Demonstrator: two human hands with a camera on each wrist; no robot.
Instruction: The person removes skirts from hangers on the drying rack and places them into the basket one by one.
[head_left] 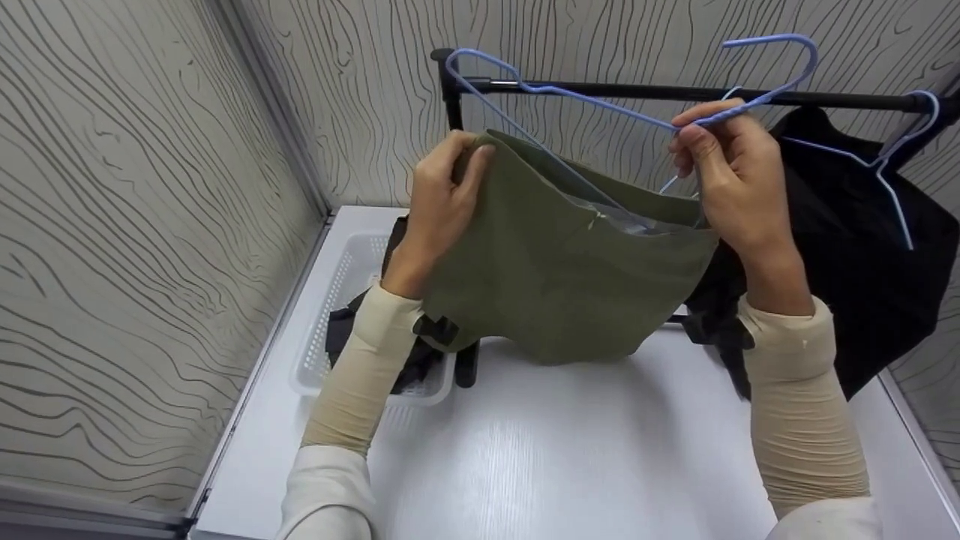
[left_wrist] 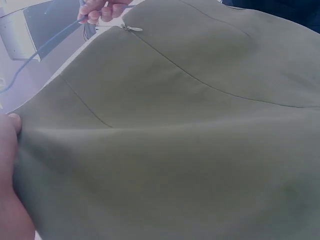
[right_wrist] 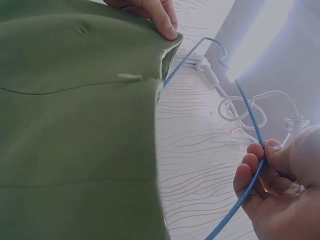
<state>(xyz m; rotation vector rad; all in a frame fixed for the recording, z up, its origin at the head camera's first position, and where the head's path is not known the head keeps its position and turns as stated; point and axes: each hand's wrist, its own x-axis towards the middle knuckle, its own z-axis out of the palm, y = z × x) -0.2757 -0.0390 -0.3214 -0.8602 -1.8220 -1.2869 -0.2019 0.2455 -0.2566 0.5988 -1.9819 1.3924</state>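
Note:
An olive-green skirt (head_left: pixel 559 277) hangs between my two hands, its waist opening facing up and a small zip pull (left_wrist: pixel 132 28) at the waist edge. At the upper left corner of that waist, my left hand (head_left: pixel 442 199) pinches the fabric between thumb and fingers. My right hand (head_left: pixel 739 176) grips a blue wire hanger (head_left: pixel 615 108) near the base of its hook. The hanger is tilted: one end rises above the left hand, while its lower bar slants down into the skirt's waist. Fabric hides the rest of that bar.
Behind the skirt runs a black clothes rail (head_left: pixel 637 91). A black garment (head_left: pixel 870 285) hangs on it at the right from another blue hanger (head_left: pixel 892 176). At the left, a white basket (head_left: pixel 307 367) with dark clothes stands on the white table (head_left: pixel 555 450). Patterned walls (head_left: pixel 120 225) enclose the space.

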